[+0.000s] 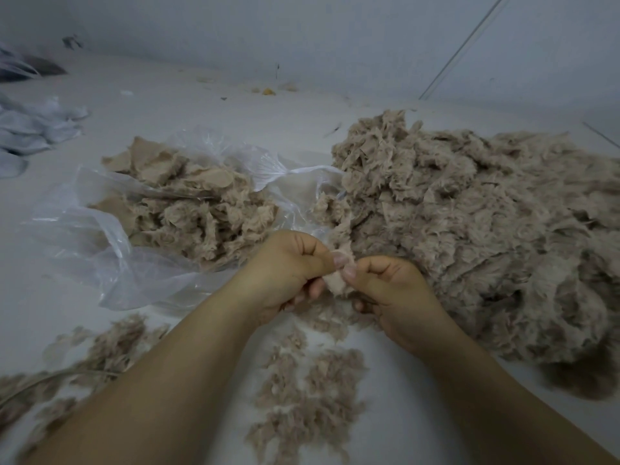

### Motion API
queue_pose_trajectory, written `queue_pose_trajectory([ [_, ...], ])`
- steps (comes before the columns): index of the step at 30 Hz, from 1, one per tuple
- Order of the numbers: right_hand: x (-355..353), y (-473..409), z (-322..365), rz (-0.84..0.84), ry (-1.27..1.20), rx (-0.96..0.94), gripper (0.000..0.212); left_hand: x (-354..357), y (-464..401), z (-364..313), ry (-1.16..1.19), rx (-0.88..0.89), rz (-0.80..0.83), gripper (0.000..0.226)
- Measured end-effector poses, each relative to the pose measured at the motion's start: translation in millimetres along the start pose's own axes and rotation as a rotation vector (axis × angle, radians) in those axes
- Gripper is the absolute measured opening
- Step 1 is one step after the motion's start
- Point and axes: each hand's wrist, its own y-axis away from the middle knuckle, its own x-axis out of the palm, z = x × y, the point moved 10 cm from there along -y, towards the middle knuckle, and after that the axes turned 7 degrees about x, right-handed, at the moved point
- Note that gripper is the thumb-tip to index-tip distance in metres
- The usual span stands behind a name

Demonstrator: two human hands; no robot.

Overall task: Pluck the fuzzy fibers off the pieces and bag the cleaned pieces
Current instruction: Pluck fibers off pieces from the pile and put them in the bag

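A small beige fuzzy piece (336, 280) sits between my two hands at the centre. My left hand (288, 266) pinches its left side with thumb and curled fingers. My right hand (389, 290) pinches its right side, thumb on top. A large heap of fuzzy beige pieces (476, 229) lies to the right, touching the held piece's far end. A clear plastic bag (110, 256) lies open on the left with a mound of smoother pieces (201, 209) in it. Loose plucked fibers (308, 394) are scattered on the white surface below my hands.
More loose fluff (100, 350) lies at the lower left beside my left forearm. Crumpled pale plastic bags (30, 129) sit at the far left. A white wall rises behind, with small yellow scraps (268, 92) near its base.
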Motion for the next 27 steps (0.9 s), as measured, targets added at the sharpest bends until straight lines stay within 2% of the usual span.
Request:
queue_pose_trajectory([
  [3, -6, -2, -4, -0.054, -0.021, 0.022, 0.018, -15, -2, -4, 0.153, 0.071, -0.167, 0.030],
  [6, -13, -2, -8, -0.108, -0.074, 0.054, 0.023, -57, 3, -14, 0.431, 0.234, -0.530, 0.020],
  [8, -14, -2, -10, -0.117, -0.085, 0.068, 0.027, -71, 7, -15, 0.567, 0.307, -0.658, 0.013],
  [9, -15, -3, -10, -0.120, -0.075, 0.068, 0.028, -70, 7, -12, 0.579, 0.296, -0.661, 0.015],
  [11, -14, -3, -10, -0.112, -0.056, 0.064, 0.028, -58, 5, -8, 0.456, 0.227, -0.601, 0.012],
  [13, -14, -3, -11, -0.108, -0.055, 0.068, 0.029, -42, 2, -16, 0.157, 0.252, -0.491, 0.007],
  [16, -14, -3, -11, -0.103, -0.103, 0.069, 0.030, -16, -9, -38, -0.292, 0.397, -0.331, 0.023],
  [19, -12, -2, -9, -0.093, -0.172, 0.071, 0.022, 9, -24, -32, -0.616, 0.374, -0.131, 0.025],
  [22, -13, -2, -10, -0.111, -0.204, 0.088, 0.034, 13, -26, -16, -0.566, 0.288, -0.072, 0.028],
  [27, -15, -3, -10, -0.163, -0.211, 0.097, 0.035, -9, -15, -21, -0.284, 0.292, -0.286, 0.015],
])
